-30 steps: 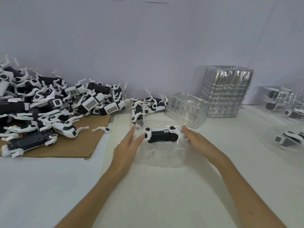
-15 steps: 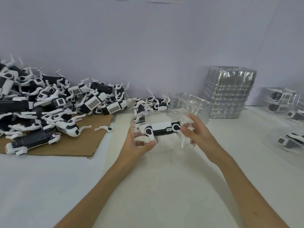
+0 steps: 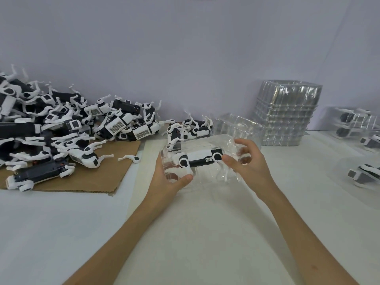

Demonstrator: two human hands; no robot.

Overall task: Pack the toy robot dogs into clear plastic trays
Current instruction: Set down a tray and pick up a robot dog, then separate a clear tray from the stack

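The left hand (image 3: 167, 178) grips one end of the clear tray (image 3: 205, 144) and the right hand (image 3: 249, 168) curls round the other, toy robot dog (image 3: 198, 158) inside — squeeze that flimsy plastic unevenly and the dog could slip out.

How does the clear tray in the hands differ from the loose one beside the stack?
The held tray contains a toy dog; the loose tray looks empty. The held tray is gripped at its ends by the left hand and right hand; the loose tray rests on the table beside the stack, with no hand on it. Both are clear moulded plastic.
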